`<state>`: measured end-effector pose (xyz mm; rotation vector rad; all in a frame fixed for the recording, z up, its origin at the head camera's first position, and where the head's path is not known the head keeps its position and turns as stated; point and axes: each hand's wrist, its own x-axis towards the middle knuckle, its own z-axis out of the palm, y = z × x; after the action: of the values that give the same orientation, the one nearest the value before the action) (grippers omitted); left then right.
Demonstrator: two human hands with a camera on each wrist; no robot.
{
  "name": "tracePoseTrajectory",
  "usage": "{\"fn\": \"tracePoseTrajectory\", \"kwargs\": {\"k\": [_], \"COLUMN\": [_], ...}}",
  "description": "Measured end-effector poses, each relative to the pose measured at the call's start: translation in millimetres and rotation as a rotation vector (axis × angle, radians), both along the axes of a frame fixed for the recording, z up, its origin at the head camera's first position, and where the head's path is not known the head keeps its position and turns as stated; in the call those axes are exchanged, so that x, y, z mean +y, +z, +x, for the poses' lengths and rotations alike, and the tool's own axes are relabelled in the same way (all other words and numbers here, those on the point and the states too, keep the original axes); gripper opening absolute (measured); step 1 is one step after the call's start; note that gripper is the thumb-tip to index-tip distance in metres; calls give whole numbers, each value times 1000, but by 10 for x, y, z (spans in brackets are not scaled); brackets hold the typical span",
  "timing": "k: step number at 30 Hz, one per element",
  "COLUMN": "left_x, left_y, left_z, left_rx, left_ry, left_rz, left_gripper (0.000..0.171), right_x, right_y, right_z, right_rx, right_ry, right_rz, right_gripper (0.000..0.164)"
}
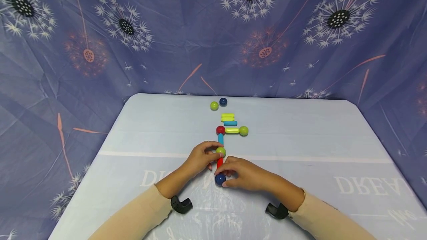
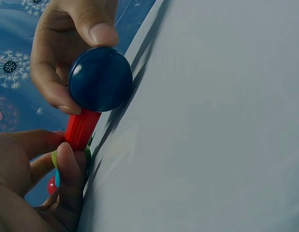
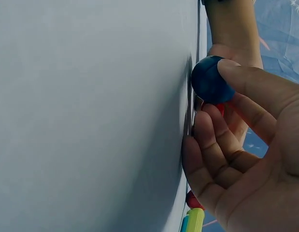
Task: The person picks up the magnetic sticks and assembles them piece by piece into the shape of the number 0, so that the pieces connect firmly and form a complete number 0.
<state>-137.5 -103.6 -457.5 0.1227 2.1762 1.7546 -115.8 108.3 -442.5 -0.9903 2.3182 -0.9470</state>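
Apparently joined: L-shaped chain (image 1: 220, 139). Pinching navy ball (image 1: 219, 179), 6 o'clock, with right hand (image 1: 247, 173); green ball (image 1: 221, 151) with left hand (image 1: 200, 157). Unused, 12 o'clock: two balls (image 1: 214, 106), three sticks (image 1: 228, 119).

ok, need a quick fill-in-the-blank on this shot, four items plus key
The nearest ball, pinched by the right hand, is ____.
The next ball, held by the left hand, is ____.
The rod between those two balls is ____.
Just beyond the red ball, ____ short rods lie side by side.

Missing words: dark blue; green; red; three.
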Motion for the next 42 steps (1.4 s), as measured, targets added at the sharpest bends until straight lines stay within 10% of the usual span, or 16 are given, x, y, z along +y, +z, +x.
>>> {"fn": "tracePoseTrajectory", "kwargs": {"k": [22,42], "left_x": [-5,-26], "left_y": [-153,-149], "left_z": [-47,-51], "left_rx": [28,8], "left_ry": [0,-5], "left_rz": [-13,-33], "left_gripper": [32,32], "right_x": [-10,230], "right_y": [-21,207], "right_z": [-29,-631], "right_rx": [3,149], "right_ry": [-10,-409], "right_rz": [-30,-224], "right_gripper": [36,31]}}
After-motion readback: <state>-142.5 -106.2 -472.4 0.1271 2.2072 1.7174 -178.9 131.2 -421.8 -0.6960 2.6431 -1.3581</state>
